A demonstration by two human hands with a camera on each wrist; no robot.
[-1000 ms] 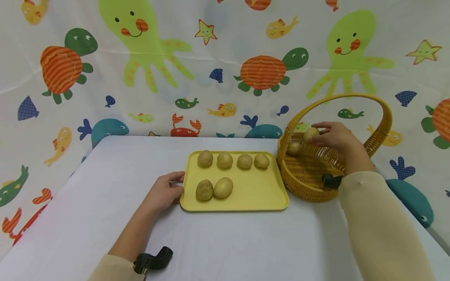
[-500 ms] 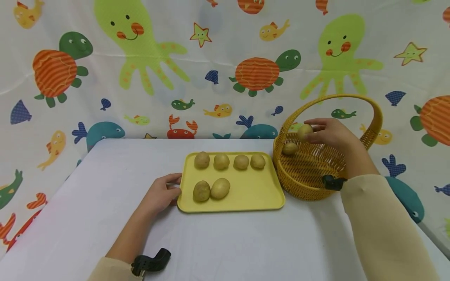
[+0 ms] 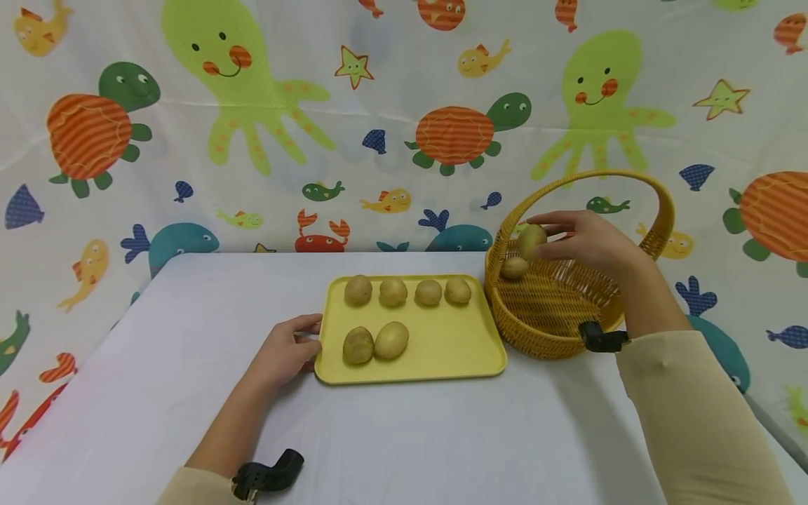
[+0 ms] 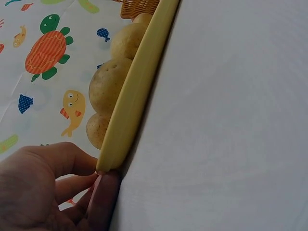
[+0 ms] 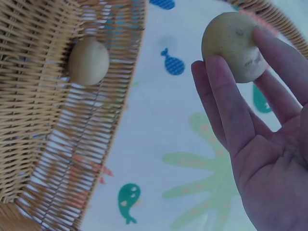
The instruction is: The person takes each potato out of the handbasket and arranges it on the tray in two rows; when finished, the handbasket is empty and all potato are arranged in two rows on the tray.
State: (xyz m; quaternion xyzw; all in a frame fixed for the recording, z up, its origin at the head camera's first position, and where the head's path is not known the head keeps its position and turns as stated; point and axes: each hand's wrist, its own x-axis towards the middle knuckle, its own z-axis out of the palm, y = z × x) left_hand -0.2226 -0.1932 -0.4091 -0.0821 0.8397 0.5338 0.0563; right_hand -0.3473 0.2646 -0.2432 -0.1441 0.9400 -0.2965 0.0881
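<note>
In the head view my right hand (image 3: pixel 583 242) pinches a potato (image 3: pixel 532 240) between thumb and fingers, over the left part of a wicker basket (image 3: pixel 549 344). The right wrist view shows the held potato (image 5: pixel 234 45) at the fingertips, with pale scuffs on its skin. Lower, inside the basket near its left wall, lies another potato (image 3: pixel 514 267). My left hand (image 3: pixel 285 354) is at the left end of a yellow tray (image 3: pixel 454 344), its rim (image 4: pixel 137 91) between thumb and fingers. Several potatoes (image 3: pixel 393 292) form a back row on the tray; two more (image 3: pixel 391 340) sit side by side in front.
The basket's tall arched handle (image 3: pixel 593 175) rises around my right forearm. Tray and basket stand close together on a white table (image 3: pixel 404 442). Behind hangs a cloth (image 3: pixel 379 56) printed with sea animals. Black wrist cameras (image 3: pixel 268 473) are strapped to both arms.
The right hand has moved slightly left over the basket with its potato, which now appears more upright. The head view has turned a little to the right. The left hand stays at the tray.
</note>
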